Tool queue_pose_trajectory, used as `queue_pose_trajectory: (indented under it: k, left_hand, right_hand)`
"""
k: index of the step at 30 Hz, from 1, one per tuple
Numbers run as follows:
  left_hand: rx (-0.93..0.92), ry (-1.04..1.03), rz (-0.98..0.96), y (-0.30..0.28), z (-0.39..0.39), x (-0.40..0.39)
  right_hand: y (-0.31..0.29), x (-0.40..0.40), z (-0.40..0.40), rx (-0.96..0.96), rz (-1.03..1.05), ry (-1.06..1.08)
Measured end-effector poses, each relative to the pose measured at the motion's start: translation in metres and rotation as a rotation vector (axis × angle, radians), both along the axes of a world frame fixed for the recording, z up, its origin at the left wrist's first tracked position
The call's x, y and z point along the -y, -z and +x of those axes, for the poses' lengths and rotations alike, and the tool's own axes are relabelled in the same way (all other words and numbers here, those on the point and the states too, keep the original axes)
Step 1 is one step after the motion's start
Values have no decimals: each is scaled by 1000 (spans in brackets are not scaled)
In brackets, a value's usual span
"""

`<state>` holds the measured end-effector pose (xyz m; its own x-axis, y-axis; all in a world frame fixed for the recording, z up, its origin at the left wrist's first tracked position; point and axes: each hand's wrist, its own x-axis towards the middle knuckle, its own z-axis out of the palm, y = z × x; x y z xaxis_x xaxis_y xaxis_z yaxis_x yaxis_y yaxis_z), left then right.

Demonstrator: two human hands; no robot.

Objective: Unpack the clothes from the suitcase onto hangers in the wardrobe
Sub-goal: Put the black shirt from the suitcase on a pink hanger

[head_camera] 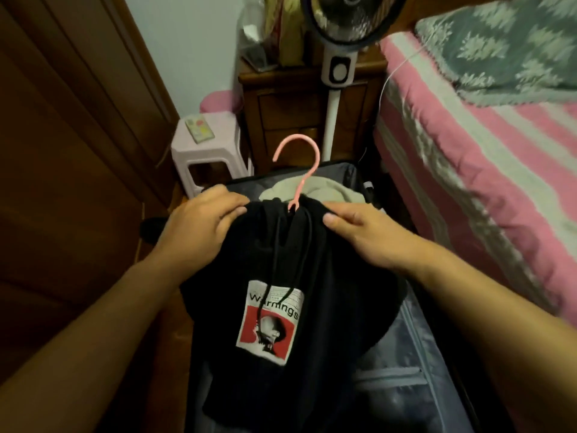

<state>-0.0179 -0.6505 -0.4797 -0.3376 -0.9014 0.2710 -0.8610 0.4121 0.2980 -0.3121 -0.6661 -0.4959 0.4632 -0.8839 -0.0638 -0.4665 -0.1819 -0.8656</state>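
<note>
Both hands are up at the shoulders of a black hoodie (pixel 281 251) here, and the reason is plain: the pink hanger (pixel 299 170) is already threaded through the neck, with only its hook poking out above the collar, so the garment wants settling evenly on the arms of the hanger before it goes anywhere. The left hand (pixel 203 220) grips the left shoulder, fingers (pixel 231 210) curled over the fabric at the top edge; the right hand (pixel 362 232) pinches the right shoulder, thumb on the near face, the other fingers tucked behind the cloth where I can't see them. The hoodie hangs down toward the camera, printed patch (pixel 270 323) facing up and drawstrings trailing across it, held over the open suitcase (pixel 406 354) on the floor between the wardrobe door (pixel 62 151) and the bed (pixel 468 135). Sensible spot, since the body drapes into the case rather than onto the floor. A pale beige garment (pixel 324 189) lies in the far end of the case, not yet unpacked. Beyond stand a pink plastic stool (pixel 203 145), a wooden nightstand (pixel 287 98) and a pedestal fan (pixel 340 57). My read: the hanging step is nearly done, and the next move calls for one hand to shift to the hook.
</note>
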Motion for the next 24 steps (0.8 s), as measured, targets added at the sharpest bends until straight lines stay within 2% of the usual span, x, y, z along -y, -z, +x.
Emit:
queue_pose_trajectory:
  k: [2, 6, 10, 12, 14, 17, 21, 24]
  left_hand:
    - [15, 56, -17, -80, -4, -6]
    - [-66, 104, -62, -253, -19, -29]
    - [-130, 148, -77, -422, -20, -58]
    - [-89, 81, -110, -482, -4, -75]
    - [-50, -120, -108, -512, 21, -89]
    - [-321, -348, 121, -516, 44, -107]
    - [-347, -313, 169, -533, 47, -132]
    - [-369, -321, 98, -564, 28, -150]
  right_hand:
    - [-71, -16, -2, -60, -51, -4]
    - [-234, -51, -1, -150, -240, 37]
    - [-399, -73, -5, -148, -414, 85]
    - [-465, -80, -15, -97, -547, 192]
    - [-513, -83, -27, -15, -644, 344]
    - [-554, -87, -34, -11, -643, 299]
    - [-583, -80, -55, -202, -747, 80]
    - [-596, -75, -77, -130, -705, -22]
